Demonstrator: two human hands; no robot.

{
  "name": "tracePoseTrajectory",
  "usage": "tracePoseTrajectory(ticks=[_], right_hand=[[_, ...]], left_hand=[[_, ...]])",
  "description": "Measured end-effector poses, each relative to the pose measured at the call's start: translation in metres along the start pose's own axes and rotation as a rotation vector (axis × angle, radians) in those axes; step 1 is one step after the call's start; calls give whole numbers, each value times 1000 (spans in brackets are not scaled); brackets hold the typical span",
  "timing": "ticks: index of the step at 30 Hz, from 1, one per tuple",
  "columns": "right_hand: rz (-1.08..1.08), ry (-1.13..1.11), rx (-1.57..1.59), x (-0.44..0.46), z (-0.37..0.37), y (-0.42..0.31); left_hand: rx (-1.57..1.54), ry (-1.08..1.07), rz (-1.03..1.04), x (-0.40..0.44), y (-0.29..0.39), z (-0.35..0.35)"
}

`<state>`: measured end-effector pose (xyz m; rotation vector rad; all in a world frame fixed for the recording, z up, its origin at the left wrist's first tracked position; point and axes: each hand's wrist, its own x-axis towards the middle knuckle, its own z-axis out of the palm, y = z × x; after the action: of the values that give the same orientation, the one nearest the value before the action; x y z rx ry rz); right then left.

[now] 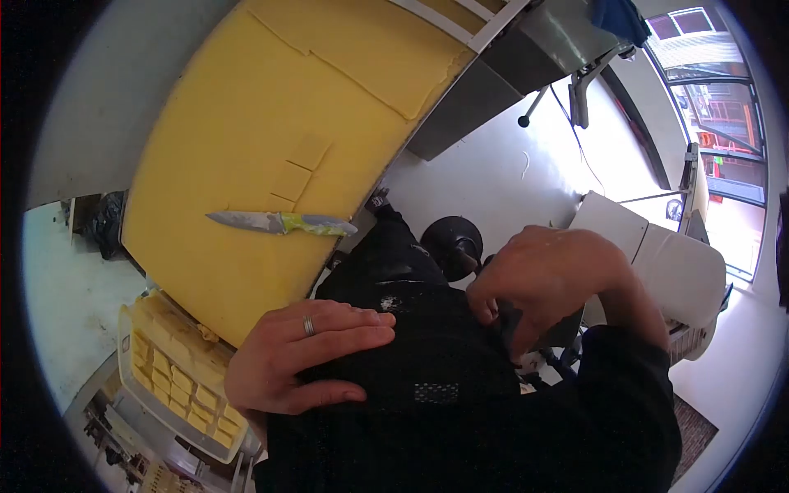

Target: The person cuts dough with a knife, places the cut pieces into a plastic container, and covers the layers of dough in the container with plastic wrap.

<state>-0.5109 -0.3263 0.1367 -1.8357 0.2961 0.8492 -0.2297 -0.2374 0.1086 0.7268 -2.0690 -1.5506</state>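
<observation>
My left hand (308,357), with a ring on one finger, lies against my dark clothing (411,345), its fingers stretched out and the thumb apart. At my other side my right hand (559,275) is bent downward, fingers curled in at the edge of the clothing; what they grip, if anything, is hidden. A knife (251,220) with a green patterned handle rests on a wide yellow sheet of dough (246,156), away from both hands. Cut lines mark a few squares in the dough beside the blade.
A pale plastic tray (125,353) of square cut pieces (177,386) stands below the table's left end. Past the table are a steel machine (468,107), a round black object (452,242) on the floor, and white equipment (612,230) near the windows (715,90).
</observation>
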Motion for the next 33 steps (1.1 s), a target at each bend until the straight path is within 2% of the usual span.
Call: tracePoseTrajectory(ticks=[1, 2, 5, 6, 10, 13, 14, 17, 18, 21, 24, 27, 31, 33], right_hand=[[39, 109, -10, 0, 1, -2], [37, 110, -7, 1, 1, -2], [-136, -85, -32, 3, -1, -1], [-136, -84, -34, 1, -1, 0], [-257, 51, 88, -8, -6, 5], [-517, 101, 287, 0, -8, 13], [-517, 99, 282, 3, -7, 16], [-577, 112, 607, 14, -5, 18], [-579, 109, 604, 15, -5, 18], [-342, 312, 789, 20, -13, 2], [-304, 441, 803, 43, -16, -13], [-211, 441, 897, 62, -17, -29], [-252, 447, 1045, 86, -13, -36], [-240, 430, 1040, 91, -12, -36]], left_hand=[[-8, 1, -5, -1, 0, 0], [-16, 1, -8, -1, 0, -1], [-5, -5, -10, -1, 1, -2], [-1, -7, -15, -2, 2, -3], [-11, 1, -26, -5, 2, -3], [-14, 6, -22, -4, 2, -4], [-20, 6, -21, -4, 2, -4], [-22, 4, -25, -6, 3, -6], [-26, -1, -27, -7, 4, -6], [-17, 31, -28, -8, 4, -2], [23, 51, -40, -6, 9, -2], [92, 77, -80, -7, 17, -2], [185, 123, -136, -10, 31, 3], [405, 128, -183, -8, 47, 5]])
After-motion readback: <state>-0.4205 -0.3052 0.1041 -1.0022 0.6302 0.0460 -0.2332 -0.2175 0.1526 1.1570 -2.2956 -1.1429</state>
